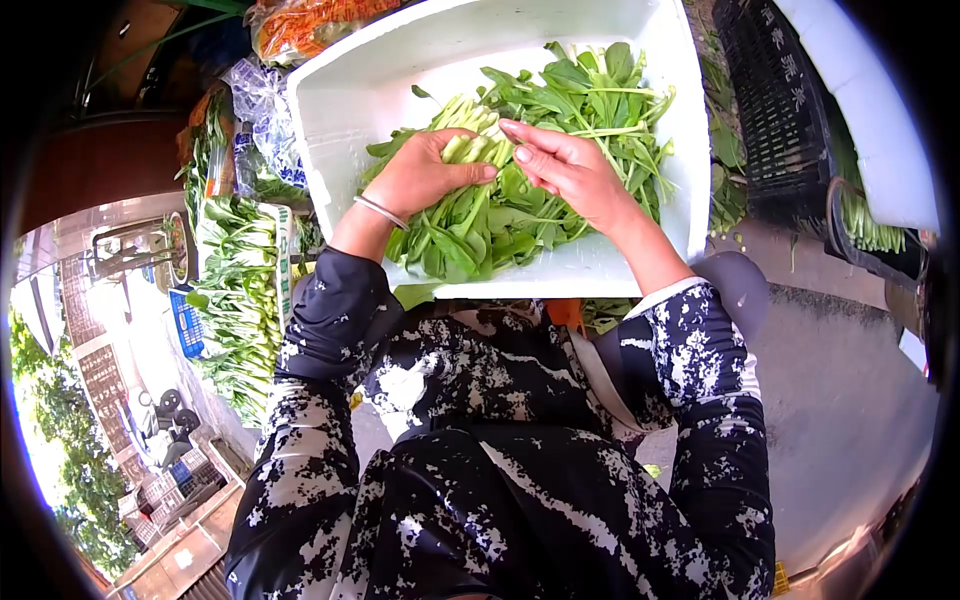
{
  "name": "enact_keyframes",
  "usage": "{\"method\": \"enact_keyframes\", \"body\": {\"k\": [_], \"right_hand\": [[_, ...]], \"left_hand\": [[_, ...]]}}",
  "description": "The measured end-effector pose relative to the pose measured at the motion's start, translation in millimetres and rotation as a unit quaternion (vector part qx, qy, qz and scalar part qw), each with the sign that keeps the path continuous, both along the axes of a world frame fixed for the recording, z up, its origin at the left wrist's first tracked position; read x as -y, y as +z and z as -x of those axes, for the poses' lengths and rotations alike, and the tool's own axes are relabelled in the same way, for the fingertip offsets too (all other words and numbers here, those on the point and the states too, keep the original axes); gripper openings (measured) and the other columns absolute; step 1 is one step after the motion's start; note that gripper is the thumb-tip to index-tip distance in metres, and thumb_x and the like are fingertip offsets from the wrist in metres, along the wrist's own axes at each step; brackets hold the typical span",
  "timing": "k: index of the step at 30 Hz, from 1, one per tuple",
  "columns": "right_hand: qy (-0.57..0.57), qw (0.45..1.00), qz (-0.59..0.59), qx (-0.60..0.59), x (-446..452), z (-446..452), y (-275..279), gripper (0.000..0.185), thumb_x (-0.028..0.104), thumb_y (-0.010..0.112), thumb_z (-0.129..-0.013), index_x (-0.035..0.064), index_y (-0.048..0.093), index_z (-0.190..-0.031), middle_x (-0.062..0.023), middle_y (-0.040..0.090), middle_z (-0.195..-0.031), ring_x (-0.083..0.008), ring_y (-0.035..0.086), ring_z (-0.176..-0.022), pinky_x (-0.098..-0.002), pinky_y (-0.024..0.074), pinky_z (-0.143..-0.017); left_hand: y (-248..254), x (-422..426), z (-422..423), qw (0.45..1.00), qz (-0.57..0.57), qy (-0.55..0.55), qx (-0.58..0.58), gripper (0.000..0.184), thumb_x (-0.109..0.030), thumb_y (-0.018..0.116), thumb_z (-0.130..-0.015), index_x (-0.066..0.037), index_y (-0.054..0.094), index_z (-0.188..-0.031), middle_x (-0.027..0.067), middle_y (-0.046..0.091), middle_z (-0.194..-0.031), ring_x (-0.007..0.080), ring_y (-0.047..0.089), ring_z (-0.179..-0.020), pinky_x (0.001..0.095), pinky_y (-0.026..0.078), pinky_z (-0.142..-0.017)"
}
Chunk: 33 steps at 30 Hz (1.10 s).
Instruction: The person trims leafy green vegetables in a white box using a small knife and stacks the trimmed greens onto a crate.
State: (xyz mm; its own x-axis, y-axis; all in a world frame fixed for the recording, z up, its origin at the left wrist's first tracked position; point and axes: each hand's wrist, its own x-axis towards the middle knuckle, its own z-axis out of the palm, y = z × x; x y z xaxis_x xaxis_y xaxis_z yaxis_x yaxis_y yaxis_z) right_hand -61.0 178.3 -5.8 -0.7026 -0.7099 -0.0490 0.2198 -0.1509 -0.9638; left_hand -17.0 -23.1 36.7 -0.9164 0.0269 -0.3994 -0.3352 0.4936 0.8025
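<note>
Left hand [432, 176] clamps green stems [476, 149], best held lightly; whether the right hand [566, 166] pinches any, I cannot tell.

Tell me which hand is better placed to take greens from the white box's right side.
The right hand, probably: it is nearer the greens there, while the left hand grips a bunch of stems.

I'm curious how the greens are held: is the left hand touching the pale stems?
Touching. The head view shows the left hand closed on the pale stems, its thumb lying against them.
</note>
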Motion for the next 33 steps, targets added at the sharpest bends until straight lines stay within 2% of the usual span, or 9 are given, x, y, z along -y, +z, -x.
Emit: {"method": "enact_keyframes", "body": {"k": [9,11,14,19,22,24,30,31,33], "right_hand": [[0.035,0.999,-0.040,0.005,-5,5,4,0.038,0.024,0.060,-0.086,0.0071,0.055,-0.119,0.0055,0.050,-0.067,-0.0019,0.040,-0.058,-0.0180,0.0356,-0.052],[0.044,0.998,-0.035,0.014,-2,7,-2,0.036,0.024,0.060,-0.085,0.0075,0.057,-0.117,0.0063,0.050,-0.065,-0.0013,0.038,-0.056,-0.0176,0.0341,-0.050],[-0.012,0.991,0.002,-0.131,2,7,-12,0.036,0.021,0.056,-0.088,0.0087,0.053,-0.122,0.0093,0.039,-0.059,-0.0018,0.031,-0.051,-0.0169,0.0274,-0.047],[0.041,0.995,-0.006,0.086,-13,18,3,0.034,0.022,0.053,-0.090,0.0094,0.054,-0.121,0.0089,0.036,-0.057,-0.0022,0.031,-0.050,-0.0162,0.0263,-0.045],[-0.028,0.997,0.009,0.073,-10,17,3,0.033,0.023,0.058,-0.087,0.0094,0.057,-0.117,0.0082,0.042,-0.060,-0.0020,0.030,-0.050,-0.0171,0.0255,-0.045],[-0.030,0.996,0.025,0.079,-8,16,2,0.036,0.025,0.061,-0.085,0.0081,0.057,-0.117,0.0081,0.044,-0.062,-0.0024,0.035,-0.053,-0.0172,0.0280,-0.047],[-0.075,0.993,0.048,0.072,-8,13,9,0.039,0.028,0.067,-0.080,0.0051,0.060,-0.111,0.0022,0.058,-0.078,-0.0057,0.050,-0.072,-0.0184,0.0407,-0.066],[-0.064,0.997,0.029,0.042,-7,14,4,0.037,0.027,0.066,-0.081,0.0061,0.060,-0.111,0.0058,0.049,-0.069,-0.0035,0.040,-0.061,-0.0172,0.0314,-0.055],[-0.081,0.997,0.001,0.013,-12,20,3,0.029,0.027,0.066,-0.081,0.0086,0.063,-0.104,0.0060,0.051,-0.066,-0.0029,0.036,-0.053,-0.0170,0.0283,-0.048]], "left_hand": [[-2,8,-1,0.999,0.025,-0.022,0.002,0.035,-0.016,0.075,-0.072,-0.001,0.060,-0.100,0.0003,0.062,-0.081,0.0063,0.054,-0.073,0.0218,0.047,-0.067],[-2,10,-3,1.000,-0.019,-0.011,0.018,0.033,-0.014,0.074,-0.072,-0.002,0.060,-0.100,0.0002,0.062,-0.081,0.0062,0.054,-0.073,0.0217,0.047,-0.068],[11,0,-6,0.999,-0.025,0.012,0.034,0.031,-0.012,0.074,-0.073,-0.002,0.060,-0.099,0.0008,0.063,-0.082,0.0065,0.056,-0.073,0.0215,0.047,-0.069],[18,-3,-8,0.987,-0.150,0.045,0.040,0.039,-0.015,0.077,-0.069,0.000,0.061,-0.101,0.0026,0.064,-0.081,0.0073,0.056,-0.072,0.0216,0.047,-0.067],[20,-2,-6,0.979,-0.190,0.076,0.018,0.037,-0.012,0.077,-0.068,-0.001,0.060,-0.099,0.0023,0.064,-0.085,0.0077,0.058,-0.073,0.0213,0.048,-0.067],[15,-3,-2,0.987,-0.130,0.091,-0.007,0.040,-0.011,0.077,-0.068,0.000,0.059,-0.102,0.0032,0.064,-0.085,0.0086,0.059,-0.073,0.0213,0.048,-0.067],[-7,-18,10,0.995,-0.072,0.058,-0.036,0.054,-0.028,0.081,-0.063,0.002,0.057,-0.102,0.0069,0.064,-0.087,0.0110,0.058,-0.076,0.0256,0.047,-0.070],[-9,-21,13,0.995,-0.074,0.043,-0.041,0.052,-0.027,0.081,-0.064,0.001,0.058,-0.102,0.0066,0.064,-0.087,0.0110,0.058,-0.076,0.0254,0.047,-0.070],[-8,-30,16,0.993,-0.087,0.044,-0.059,0.041,-0.023,0.079,-0.066,-0.001,0.061,-0.096,0.0043,0.064,-0.082,0.0103,0.057,-0.073,0.0247,0.046,-0.070]]}}
